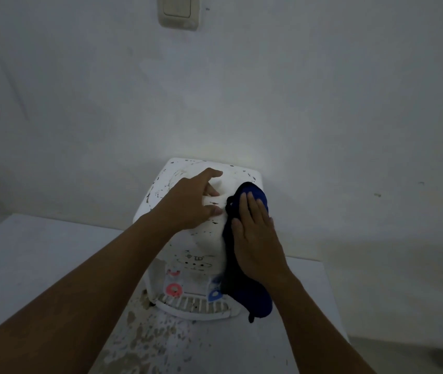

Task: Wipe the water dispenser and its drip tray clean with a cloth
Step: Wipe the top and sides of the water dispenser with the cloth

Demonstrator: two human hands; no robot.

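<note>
The water dispenser [188,238], a small white countertop unit with chipped, speckled paint on its top, stands on a white table [26,265] close against the pale wall [323,103]. On the dispenser's front, low down, a red tap [173,289] sits to the left and a blue tap [215,295] to the right, and the slotted white drip tray [196,306] juts out just below them. The left hand [190,203] rests on the dispenser's top, its fingers spread and lightly bent over the round opening there, gripping nothing that I can see. The right hand [255,238] lies flat with straight fingers on a dark blue cloth [244,290], pressing it against the dispenser's upper right corner; the cloth hangs down the dispenser's right side, its end dangling beside the drip tray. In front of the dispenser the table's surface is blotched with worn, brownish patches. High on the wall above the dispenser is a cream light switch [178,12].
</note>
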